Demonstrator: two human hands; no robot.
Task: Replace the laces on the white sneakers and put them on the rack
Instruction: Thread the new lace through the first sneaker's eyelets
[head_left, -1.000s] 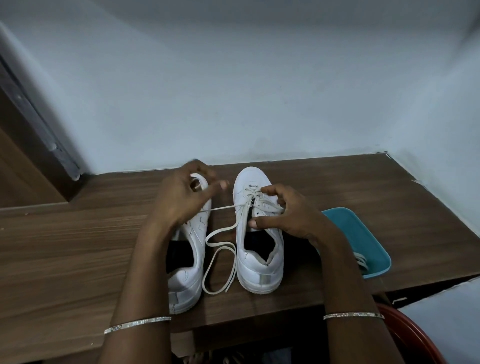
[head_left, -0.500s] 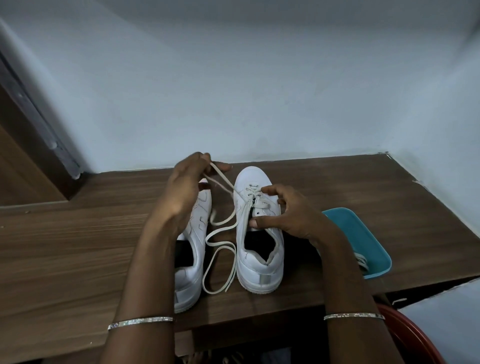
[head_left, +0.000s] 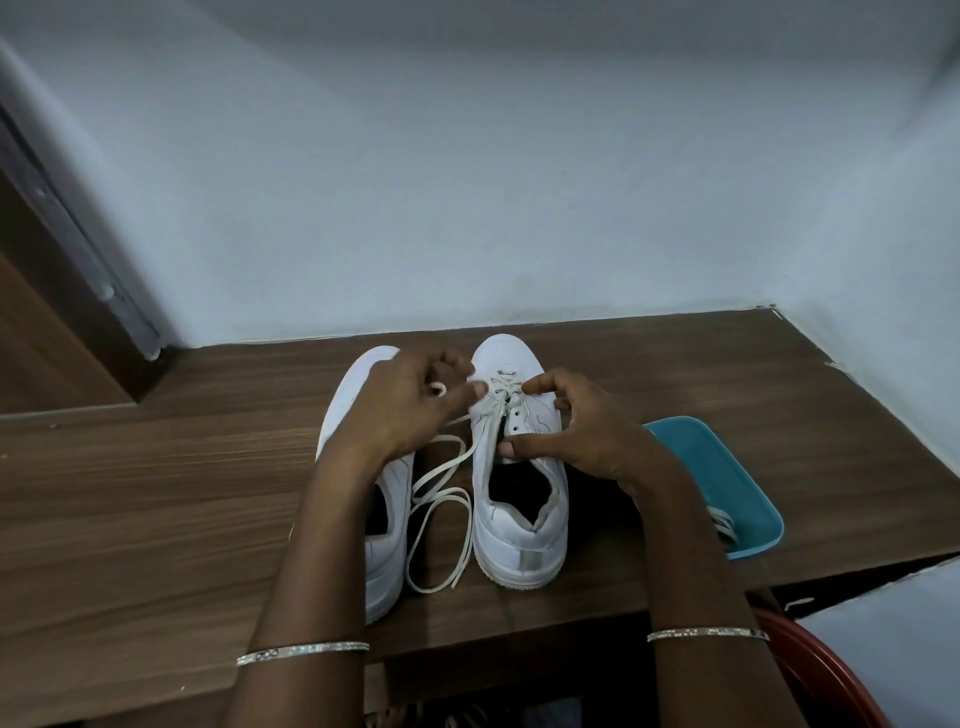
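Observation:
Two white sneakers stand side by side on the brown wooden shelf (head_left: 156, 499), toes toward the wall. The right sneaker (head_left: 519, 499) has a cream lace (head_left: 441, 499) threaded through its front eyelets; the loose ends loop on the wood between the shoes. My left hand (head_left: 400, 410) hovers over the left sneaker (head_left: 384, 551) and pinches the lace close to the right sneaker's eyelets. My right hand (head_left: 576, 431) grips the right sneaker's upper, thumb on the tongue edge, forefinger by the laced eyelets.
A teal tray (head_left: 727, 467) lies right of the shoes with another lace (head_left: 722, 525) in it. A red round rim (head_left: 831, 670) shows below the shelf at bottom right. White walls close the back and right; a dark wooden frame (head_left: 57, 291) stands at left.
My left hand came down from its raised pull and moved right, back to the eyelets of the right sneaker, still pinching the lace. The lace is slack again. My right hand stayed put.

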